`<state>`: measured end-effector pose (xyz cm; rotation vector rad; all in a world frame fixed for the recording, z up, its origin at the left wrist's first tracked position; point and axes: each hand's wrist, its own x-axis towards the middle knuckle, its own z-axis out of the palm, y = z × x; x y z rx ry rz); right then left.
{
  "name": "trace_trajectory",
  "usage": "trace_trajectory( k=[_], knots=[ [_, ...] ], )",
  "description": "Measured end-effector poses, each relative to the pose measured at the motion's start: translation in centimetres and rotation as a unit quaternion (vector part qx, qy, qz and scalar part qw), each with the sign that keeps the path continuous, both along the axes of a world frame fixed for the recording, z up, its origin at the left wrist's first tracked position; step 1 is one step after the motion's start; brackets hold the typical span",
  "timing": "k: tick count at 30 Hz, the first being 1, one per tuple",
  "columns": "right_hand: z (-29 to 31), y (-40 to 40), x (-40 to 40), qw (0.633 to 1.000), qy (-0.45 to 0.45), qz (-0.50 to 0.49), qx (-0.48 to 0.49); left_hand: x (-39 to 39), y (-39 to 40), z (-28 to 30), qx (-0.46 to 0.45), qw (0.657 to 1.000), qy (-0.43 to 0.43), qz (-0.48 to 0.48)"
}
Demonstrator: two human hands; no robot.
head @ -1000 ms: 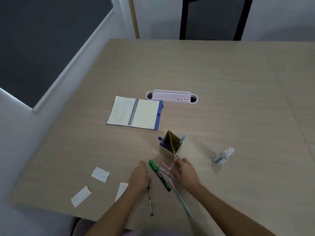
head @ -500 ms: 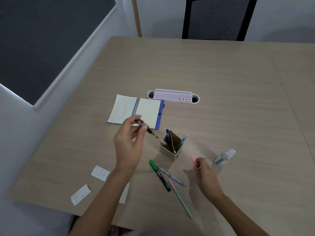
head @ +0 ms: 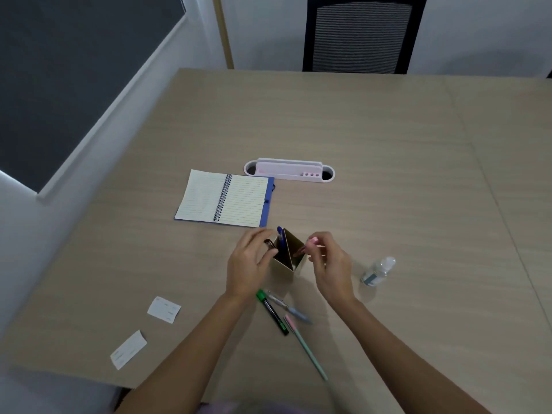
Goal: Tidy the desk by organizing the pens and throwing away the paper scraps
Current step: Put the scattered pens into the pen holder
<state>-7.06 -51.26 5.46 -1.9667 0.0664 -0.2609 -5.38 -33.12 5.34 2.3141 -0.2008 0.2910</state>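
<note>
— What are the hands doing?

— Both are at the small tan square pen box (head: 287,258) with a wall down its middle. The left hand (head: 249,268) pinches a dark pen (head: 270,245) over the left part. The right hand (head: 331,264) pinches a pink pen (head: 310,245) over the right part.

— How to do it well?

— I think tip each pen down and let go slowly, so the box does not fall.

— What is left?

— Three pens — a green-capped black marker (head: 272,312) and two pale ones — lie near, and two white paper scraps (head: 164,309) wait on the pale wooden counter (head: 388,144). An open spiral notebook (head: 224,198) and a black chair (head: 361,34) sit farther off.
</note>
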Motion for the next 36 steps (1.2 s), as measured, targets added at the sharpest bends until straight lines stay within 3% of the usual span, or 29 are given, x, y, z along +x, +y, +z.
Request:
trace_trajectory(
  k=[5, 9, 12, 16, 19, 24, 28, 31, 33, 36],
  knots=[
    [-2.2, 0.2, -0.4, 0.998, 0.026, 0.005, -0.048, -1.5, 1.3, -3.0, 0.003, 0.991, 0.097, 0.090],
    [-3.8, -0.1, -2.4, 0.996, 0.050, -0.032, -0.060, -1.9, 1.1, -5.6, 0.059, 0.962, 0.238, 0.121],
    [-5.6, 0.7, -4.1, 0.987, 0.088, 0.048, -0.126, -2.1, 1.0, -6.9, 0.112, 0.923, 0.340, 0.141],
    [-7.5, 2.8, -4.3, 0.959, 0.154, 0.145, -0.188, -2.3, 1.6, -7.8, 0.098, 0.916, 0.352, 0.166],
    [-8.5, 4.1, -3.2, 0.917, 0.198, 0.212, -0.272, -2.7, 3.0, -7.6, 0.082, 0.910, 0.361, 0.187],
    [-9.4, 4.2, -2.3, 0.868, 0.203, 0.247, -0.380, -4.1, 5.5, -4.3, -0.046, 0.935, 0.277, 0.215],
    [-8.9, 1.2, -3.6, 0.876, 0.194, 0.222, -0.381, -4.1, 5.9, 1.7, -0.215, 0.952, 0.123, 0.180],
    [-7.3, -2.3, -5.3, 0.920, 0.188, 0.167, -0.301, -3.6, 5.0, 6.0, -0.301, 0.945, -0.001, 0.128],
    [-5.4, -3.8, -6.1, 0.961, 0.177, 0.101, -0.187, -2.9, 3.9, 7.5, -0.297, 0.949, -0.051, 0.095],
    [-2.7, -4.6, -5.8, 0.989, 0.130, 0.013, -0.068, -1.6, 1.7, 7.3, -0.255, 0.961, -0.075, 0.074]
  ],
)
